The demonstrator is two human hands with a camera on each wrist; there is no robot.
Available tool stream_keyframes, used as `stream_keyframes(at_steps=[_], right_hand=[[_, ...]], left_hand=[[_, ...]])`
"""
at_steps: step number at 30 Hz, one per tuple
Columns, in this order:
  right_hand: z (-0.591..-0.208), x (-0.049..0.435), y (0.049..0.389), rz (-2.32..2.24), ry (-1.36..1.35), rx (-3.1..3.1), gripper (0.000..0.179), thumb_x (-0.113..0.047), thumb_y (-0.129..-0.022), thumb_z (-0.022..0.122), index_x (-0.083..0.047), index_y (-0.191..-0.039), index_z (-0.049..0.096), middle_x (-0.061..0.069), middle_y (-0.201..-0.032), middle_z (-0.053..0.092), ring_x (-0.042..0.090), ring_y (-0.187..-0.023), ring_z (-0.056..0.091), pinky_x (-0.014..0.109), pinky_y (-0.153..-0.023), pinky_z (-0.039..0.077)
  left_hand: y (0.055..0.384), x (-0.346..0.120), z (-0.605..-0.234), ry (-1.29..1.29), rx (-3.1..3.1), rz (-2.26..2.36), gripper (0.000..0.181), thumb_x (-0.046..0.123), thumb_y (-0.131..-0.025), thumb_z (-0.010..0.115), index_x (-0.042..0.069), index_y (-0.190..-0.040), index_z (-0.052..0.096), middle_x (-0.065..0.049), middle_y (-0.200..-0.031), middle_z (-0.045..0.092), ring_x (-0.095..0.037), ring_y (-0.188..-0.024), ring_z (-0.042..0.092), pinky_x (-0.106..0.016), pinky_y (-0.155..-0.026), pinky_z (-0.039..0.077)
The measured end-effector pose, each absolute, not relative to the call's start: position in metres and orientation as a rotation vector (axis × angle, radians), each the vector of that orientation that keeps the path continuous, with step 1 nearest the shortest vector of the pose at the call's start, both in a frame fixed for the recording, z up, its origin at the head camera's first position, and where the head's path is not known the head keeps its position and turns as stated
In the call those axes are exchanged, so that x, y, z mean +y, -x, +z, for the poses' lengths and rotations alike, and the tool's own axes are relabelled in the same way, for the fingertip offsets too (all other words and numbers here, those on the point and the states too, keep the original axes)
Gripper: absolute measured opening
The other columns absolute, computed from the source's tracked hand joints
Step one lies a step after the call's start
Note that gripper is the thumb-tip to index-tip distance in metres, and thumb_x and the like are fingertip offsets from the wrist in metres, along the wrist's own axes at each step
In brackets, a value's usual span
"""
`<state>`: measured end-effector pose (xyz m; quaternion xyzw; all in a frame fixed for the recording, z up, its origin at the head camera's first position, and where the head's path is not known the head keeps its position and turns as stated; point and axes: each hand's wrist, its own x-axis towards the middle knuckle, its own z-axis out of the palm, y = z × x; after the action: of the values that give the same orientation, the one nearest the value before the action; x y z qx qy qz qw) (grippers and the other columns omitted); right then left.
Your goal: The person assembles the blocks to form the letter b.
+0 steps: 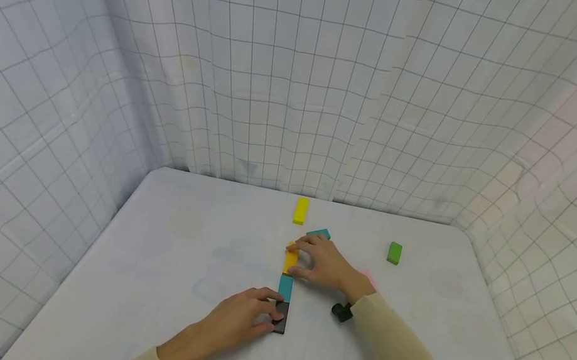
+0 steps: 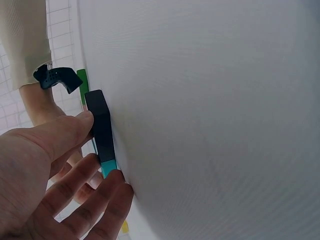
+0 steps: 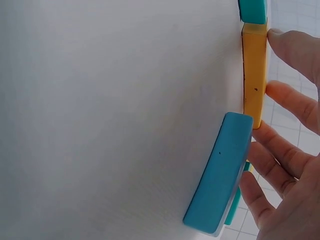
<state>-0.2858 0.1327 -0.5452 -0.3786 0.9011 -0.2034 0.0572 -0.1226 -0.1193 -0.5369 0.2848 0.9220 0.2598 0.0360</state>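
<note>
A line of end-to-end blocks runs away from me: a black block (image 1: 280, 326), a teal block (image 1: 285, 288) and an orange-yellow block (image 1: 289, 262). My left hand (image 1: 241, 315) touches the black block from the left. In the left wrist view its thumb rests against the black block (image 2: 102, 127), and other fingertips lie near the teal block (image 2: 108, 167). My right hand (image 1: 326, 264) reaches over the orange-yellow block. The right wrist view shows its thumb and fingers spread along that block's (image 3: 254, 75) edge. Beside its far end lies another blue-teal block (image 3: 218, 172).
Beyond the line, a yellow block (image 1: 300, 211) lies near the table's back edge. A green block (image 1: 394, 253) sits to the right. Something pink (image 1: 370, 279) shows partly behind my right wrist. Gridded white curtains (image 1: 294, 79) surround the white table (image 1: 162, 286).
</note>
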Motion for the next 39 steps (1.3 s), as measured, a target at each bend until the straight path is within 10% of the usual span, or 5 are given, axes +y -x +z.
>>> stream_keyframes(at_steps=[39], right_hand=[[-0.5458, 0.1331, 0.2821, -0.622, 1.169, 2.724, 0.047, -0.045, -0.112, 0.081, -0.027, -0.154, 0.076, 0.007, -0.161, 0.070, 0.040, -0.157, 0.057, 0.070, -0.133, 0.046]], left_hand=[[0.1248, -0.1178, -0.5442, -0.819, 2.836, 0.875, 0.012, 0.019, -0.102, 0.093, 0.018, -0.114, 0.092, -0.001, -0.148, 0.078, -0.026, -0.135, 0.077, -0.049, -0.111, 0.067]])
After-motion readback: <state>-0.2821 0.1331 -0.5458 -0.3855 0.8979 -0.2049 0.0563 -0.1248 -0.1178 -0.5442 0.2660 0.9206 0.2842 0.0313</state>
